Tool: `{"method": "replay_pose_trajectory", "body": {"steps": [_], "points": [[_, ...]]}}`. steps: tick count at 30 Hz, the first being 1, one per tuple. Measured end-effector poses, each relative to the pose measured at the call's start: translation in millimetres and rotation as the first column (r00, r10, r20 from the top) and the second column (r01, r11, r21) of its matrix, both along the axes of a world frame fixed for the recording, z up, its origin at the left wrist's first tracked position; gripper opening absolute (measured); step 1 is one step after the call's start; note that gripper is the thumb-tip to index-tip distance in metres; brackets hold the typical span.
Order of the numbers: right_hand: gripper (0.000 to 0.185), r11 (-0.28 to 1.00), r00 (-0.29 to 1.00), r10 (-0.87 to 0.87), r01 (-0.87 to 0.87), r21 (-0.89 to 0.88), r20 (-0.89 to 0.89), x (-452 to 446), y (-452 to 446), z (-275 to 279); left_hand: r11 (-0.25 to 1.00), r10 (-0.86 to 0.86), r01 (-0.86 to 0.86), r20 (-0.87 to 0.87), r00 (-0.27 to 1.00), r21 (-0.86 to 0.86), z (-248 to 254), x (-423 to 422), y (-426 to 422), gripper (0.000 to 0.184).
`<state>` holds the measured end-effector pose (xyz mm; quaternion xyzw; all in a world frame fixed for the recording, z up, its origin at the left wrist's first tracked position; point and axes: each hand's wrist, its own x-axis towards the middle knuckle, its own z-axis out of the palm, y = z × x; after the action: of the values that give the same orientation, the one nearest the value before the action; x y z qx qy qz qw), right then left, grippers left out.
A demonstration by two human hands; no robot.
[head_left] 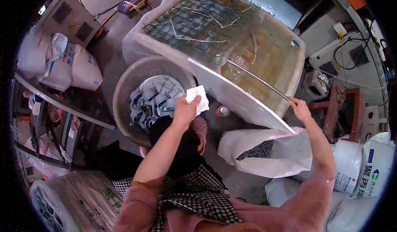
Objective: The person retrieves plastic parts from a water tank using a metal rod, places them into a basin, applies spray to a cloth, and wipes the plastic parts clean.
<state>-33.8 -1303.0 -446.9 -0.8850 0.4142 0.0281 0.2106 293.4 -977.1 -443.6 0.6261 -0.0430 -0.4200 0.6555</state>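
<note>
My left hand (185, 110) is closed around a crumpled white cloth or paper (201, 99), above the near rim of a round basin (124, 85). Inside that basin lie several grey curved parts (144, 108). Stretched out to the right, my right hand (300, 109) grips the end of a long metal rod (259, 80). The rod slants to the left over a large tub (298, 56) of cloudy, brownish water, its far end near the green wire mesh (178, 29). A narrow white board (248, 100) runs along the tub's near side.
An open white sack (285, 168) of thin grey pieces stands below my right arm. A can (222, 111) sits on the floor by the tub. Filled sacks (84, 68) are at left, more sacks (376, 170) at right. A red metal frame (353, 112) stands beyond.
</note>
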Motion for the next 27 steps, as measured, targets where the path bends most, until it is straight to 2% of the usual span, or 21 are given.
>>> {"method": "replay_pose_trajectory", "body": {"steps": [3,5,6,11,14,16,18,20,21,23,24,27], "points": [[0.030,1.000,0.999,0.008,-0.008,0.008,-0.031,47,-6,-13,0.999,0.028,-0.027,-0.009,1.000,0.044,5,5,-1,0.021],[0.030,1.000,0.999,0.021,-0.022,-0.003,-0.035,78,-12,-18,0.996,0.064,-0.064,0.012,0.998,-0.067,-6,11,0,0.020],[0.030,0.999,0.999,0.030,-0.030,-0.012,-0.020,94,-16,-19,0.995,0.070,-0.069,0.013,0.997,-0.067,-8,12,0,0.020],[0.030,0.991,0.994,0.112,-0.112,-0.070,0.005,138,-30,-39,0.996,0.068,-0.071,0.047,0.997,0.049,0,13,0,0.021],[0.031,0.995,0.994,0.095,-0.095,-0.009,0.061,123,-34,-31,0.995,0.057,-0.062,0.057,0.997,0.078,0,13,3,0.021],[0.032,0.992,0.996,0.094,-0.093,-0.090,0.006,80,-38,-20,0.997,0.070,-0.072,0.049,0.996,0.032,-2,12,6,0.021],[0.034,0.998,0.997,0.031,-0.035,-0.053,-0.077,37,-28,0,0.996,0.091,-0.092,0.048,0.995,0.014,-1,12,7,0.022],[0.035,1.000,0.999,0.024,-0.024,-0.001,0.024,-6,-12,11,0.996,0.086,-0.086,0.038,0.996,-0.003,-10,15,9,0.022],[0.035,1.000,0.999,0.024,-0.024,-0.002,0.021,-20,-5,13,0.997,0.082,-0.082,0.037,0.996,-0.016,-13,15,10,0.022],[0.034,0.991,0.995,-0.099,0.097,0.088,0.017,-44,7,13,0.997,0.073,-0.072,0.059,0.996,-0.023,-11,13,12,0.021],[0.030,0.999,0.995,-0.053,0.052,0.011,0.086,-55,8,1,0.997,0.068,-0.066,0.049,0.997,-0.031,-10,13,12,0.021],[0.030,0.995,0.991,-0.097,0.094,0.032,0.090,-34,17,-6,0.999,0.046,-0.046,0.044,0.998,-0.001,4,8,8,0.021]]}}
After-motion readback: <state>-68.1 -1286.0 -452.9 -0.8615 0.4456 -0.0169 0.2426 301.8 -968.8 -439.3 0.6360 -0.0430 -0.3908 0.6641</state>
